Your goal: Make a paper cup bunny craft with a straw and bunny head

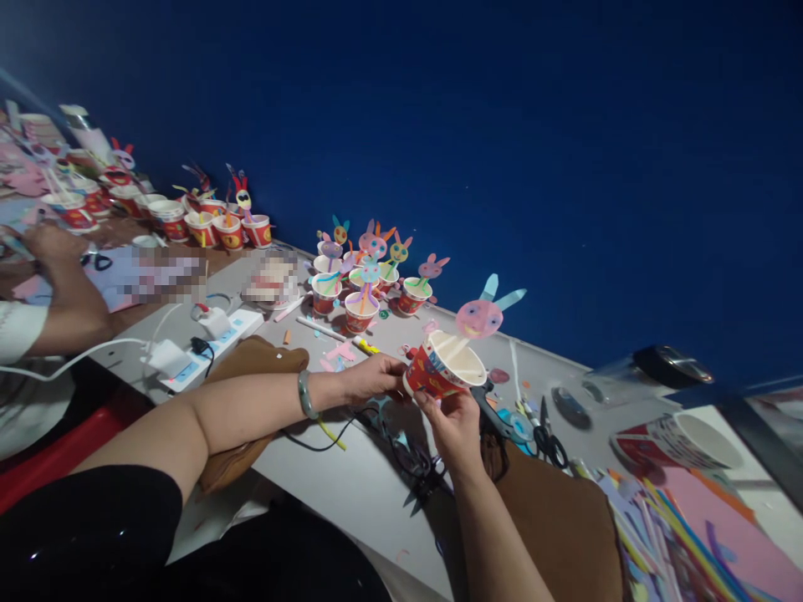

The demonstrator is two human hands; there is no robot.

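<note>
A red-and-white paper cup [432, 368] is tilted above the table, its open mouth toward the right. A pink paper rabbit face [479, 319] with pale blue ears rises from its rim on a whitish strip. My right hand [455, 426] grips the cup from below, thumb on its near side. At the base, the closed fingers of my left hand [376, 379] hold the cup's left side; their tips are partly hidden. Beyond my hands stand several similar cups with paper rabbits, one of them a red cup [414, 299] with a pink rabbit.
A white power strip [217, 347] with plugs lies left. Black-handled scissors [550, 443], a clear bottle [627, 376] and a large paper bucket [671, 441] are to the right. Coloured paper strips [683, 535] fill the lower right. A co-worker's arm [69, 284] rests at far left.
</note>
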